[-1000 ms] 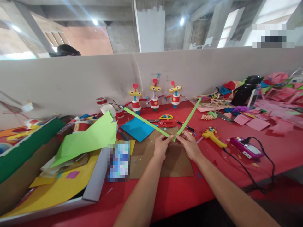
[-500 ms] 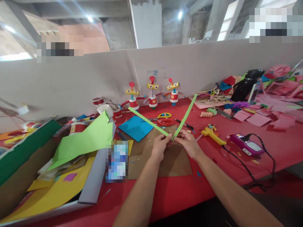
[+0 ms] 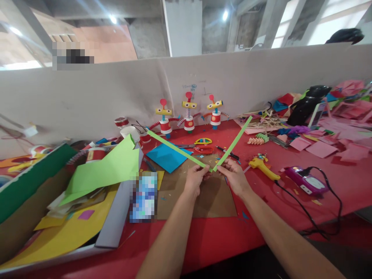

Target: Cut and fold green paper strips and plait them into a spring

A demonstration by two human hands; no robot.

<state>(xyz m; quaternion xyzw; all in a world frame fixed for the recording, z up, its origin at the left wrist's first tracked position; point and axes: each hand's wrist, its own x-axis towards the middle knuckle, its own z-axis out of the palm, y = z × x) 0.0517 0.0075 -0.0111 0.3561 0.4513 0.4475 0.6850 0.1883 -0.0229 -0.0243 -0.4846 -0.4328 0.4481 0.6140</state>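
Note:
Two long light-green paper strips meet in a V above a brown cardboard sheet (image 3: 215, 197) on the red table. My left hand (image 3: 195, 179) pinches the lower end of the left strip (image 3: 174, 149), which runs up and to the left. My right hand (image 3: 235, 175) pinches the lower end of the right strip (image 3: 234, 143), which rises to the right. The strip ends touch between my fingertips. A blue paper square (image 3: 167, 156) lies just behind the left strip.
Three paper-cup robot figures (image 3: 188, 114) stand by the grey partition. Scissors (image 3: 203, 142), a yellow glue gun (image 3: 263, 166) and a purple device with a black cable (image 3: 305, 182) lie right of my hands. A box of coloured paper (image 3: 87, 201) fills the left. Pink paper scraps (image 3: 334, 131) cover the far right.
The strips spread slightly wider and my hands stay pinched at their joint. The view shifted a little.

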